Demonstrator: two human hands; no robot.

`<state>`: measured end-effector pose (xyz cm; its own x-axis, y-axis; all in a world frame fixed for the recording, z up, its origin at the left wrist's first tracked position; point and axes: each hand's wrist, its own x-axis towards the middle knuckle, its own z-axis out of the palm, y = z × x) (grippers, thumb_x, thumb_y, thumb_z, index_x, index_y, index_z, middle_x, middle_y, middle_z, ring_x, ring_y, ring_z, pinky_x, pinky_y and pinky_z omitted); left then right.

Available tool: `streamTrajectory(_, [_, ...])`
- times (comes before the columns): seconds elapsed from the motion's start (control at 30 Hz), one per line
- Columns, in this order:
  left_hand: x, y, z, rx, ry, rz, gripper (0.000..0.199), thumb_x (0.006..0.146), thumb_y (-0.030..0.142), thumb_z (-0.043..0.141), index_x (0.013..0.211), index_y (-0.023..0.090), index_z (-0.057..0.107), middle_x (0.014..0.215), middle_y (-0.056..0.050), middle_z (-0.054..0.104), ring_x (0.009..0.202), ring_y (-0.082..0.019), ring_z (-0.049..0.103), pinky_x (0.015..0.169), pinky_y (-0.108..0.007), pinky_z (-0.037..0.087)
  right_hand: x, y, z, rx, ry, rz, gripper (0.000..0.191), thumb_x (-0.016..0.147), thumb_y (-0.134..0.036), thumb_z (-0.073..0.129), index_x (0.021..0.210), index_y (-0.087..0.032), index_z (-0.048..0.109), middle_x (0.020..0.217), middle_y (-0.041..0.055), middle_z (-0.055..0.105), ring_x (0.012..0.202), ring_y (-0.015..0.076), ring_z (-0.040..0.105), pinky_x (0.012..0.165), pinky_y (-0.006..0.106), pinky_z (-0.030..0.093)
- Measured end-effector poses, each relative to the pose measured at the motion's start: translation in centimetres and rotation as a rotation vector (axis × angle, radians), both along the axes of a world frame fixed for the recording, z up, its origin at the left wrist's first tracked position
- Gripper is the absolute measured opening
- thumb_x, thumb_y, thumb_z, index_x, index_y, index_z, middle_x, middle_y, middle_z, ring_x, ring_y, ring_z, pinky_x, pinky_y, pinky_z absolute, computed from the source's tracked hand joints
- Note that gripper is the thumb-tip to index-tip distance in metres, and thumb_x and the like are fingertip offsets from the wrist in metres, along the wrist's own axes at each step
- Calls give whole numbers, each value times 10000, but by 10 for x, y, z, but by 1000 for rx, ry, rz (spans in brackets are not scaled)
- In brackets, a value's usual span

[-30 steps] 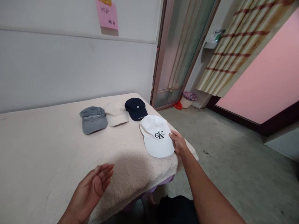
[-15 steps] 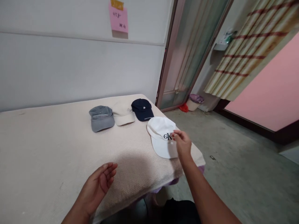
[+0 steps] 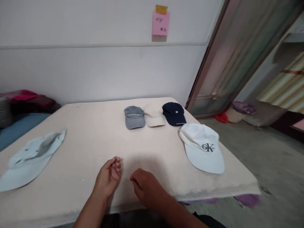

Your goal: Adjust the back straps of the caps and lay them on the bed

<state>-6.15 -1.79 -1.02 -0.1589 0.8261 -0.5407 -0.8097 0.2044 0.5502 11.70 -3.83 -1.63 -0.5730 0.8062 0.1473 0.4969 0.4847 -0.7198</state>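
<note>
My left hand [image 3: 108,176] hovers above the near middle of the bed, palm turned inward, loosely curled but open, with nothing in it. To its right, my right hand [image 3: 145,185] is closed, its fingers bent together and no object showing in it. A white cap with black CK lettering [image 3: 201,147] lies near the right edge, brim toward me. Farther back sit a grey cap [image 3: 134,117], a cream cap [image 3: 154,116] and a navy cap [image 3: 174,113] in a row. Another white cap [image 3: 33,160], seen from the side with small eyelets, rests at the left.
A pale textured cover [image 3: 95,126] lies over the bed, whose far side meets a white wall [image 3: 95,72]. Dark and pink cloth [image 3: 28,98] is heaped at the far left. A sliding door [image 3: 220,72] and a bin [image 3: 237,112] stand to the right.
My right hand has left the CK cap and moved left, beside my left hand. The view has turned left, bringing the second white cap and the cloth pile into sight.
</note>
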Motion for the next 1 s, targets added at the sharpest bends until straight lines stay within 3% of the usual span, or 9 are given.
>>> streamTrajectory(0.37, [-139, -33, -5, 37, -23, 418, 219, 816, 15, 395, 662, 111, 517, 515, 31, 443, 373, -47, 434, 342, -136, 368, -79, -5, -17, -11, -279, 243, 158, 804, -132, 459, 869, -161, 601, 881, 74, 651, 767, 167, 573, 656, 266, 354])
streamTrajectory(0.53, [-203, -53, -15, -18, 7, 682, 217, 778, -18, 363, 683, 123, 499, 503, 45, 426, 344, -35, 409, 319, -110, 332, -97, -3, -30, 39, -334, 258, 117, 819, -158, 460, 829, -168, 576, 848, 62, 642, 739, 159, 564, 620, 264, 314])
streamTrajectory(0.7, [-244, -61, -25, -31, 52, 885, 219, 823, 14, 338, 710, 129, 486, 570, 32, 504, 362, -20, 444, 326, -90, 341, -114, 2, -32, 61, -375, 252, 107, 825, -156, 449, 801, -167, 553, 822, 60, 643, 722, 163, 564, 593, 271, 274])
streamTrajectory(0.83, [-260, -55, -26, 6, 64, 909, 219, 866, 44, 342, 719, 126, 482, 604, 29, 542, 372, 1, 446, 347, -66, 347, -127, 3, -34, 63, -373, 240, 105, 828, -163, 443, 788, -171, 540, 798, 54, 643, 689, 157, 555, 579, 277, 252])
streamTrajectory(1.0, [-267, -48, -18, 26, 46, 785, 250, 892, 58, 331, 688, 143, 448, 516, 62, 482, 351, 1, 430, 343, -58, 330, -133, 3, -38, 64, -344, 257, 97, 827, -162, 445, 780, -174, 529, 795, 60, 637, 687, 162, 546, 579, 279, 252])
